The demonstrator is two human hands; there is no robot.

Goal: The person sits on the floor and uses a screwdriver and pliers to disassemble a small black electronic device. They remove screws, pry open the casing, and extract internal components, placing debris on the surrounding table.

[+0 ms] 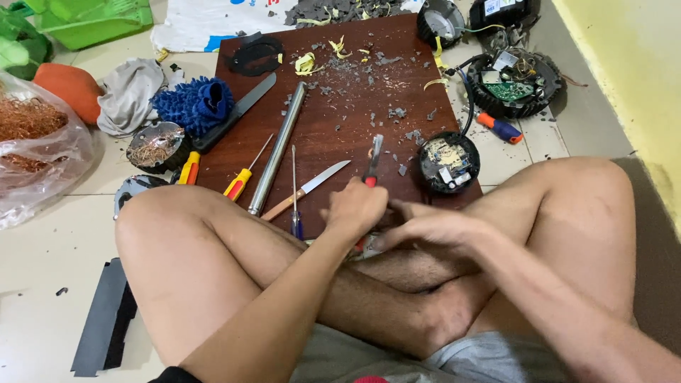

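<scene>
1. The left hand (357, 207) is closed in a fist around the red handles of a pair of pliers (373, 159), whose dark jaws point away from the body over the near edge of the dark wooden board (333, 128).
2. The right hand (425, 228) lies just right of the left, fingers loosely curled and pressed down at the board's near edge; something small seems to sit under them, but I cannot tell what, or whether it is actually gripped.
3. To do this well, I judge the right hand should pin the piece flat against the board while the left squeezes steadily, keeping fingertips out of the line of the plier jaws.
4. A pull straight toward the body would likely be safer than a twist, since bare crossed legs sit right below the board's near edge.
5. Just beyond the right hand, on the board's right edge, rests an opened round black housing (448, 162) with pale parts and wiring inside.
6. Left of the pliers on the board lie a kitchen knife (306, 190), a thin blue-handled screwdriver (295, 191), a steel tube (277, 149) and a yellow-and-red screwdriver (245, 175); the knife blade is near enough to mind.
7. Grey chips and yellow shavings (369, 78) litter the board's far half.
8. Off the board's left side sit a blue mop-like cloth (193, 103) and a bag of copper wire (32, 135).
</scene>
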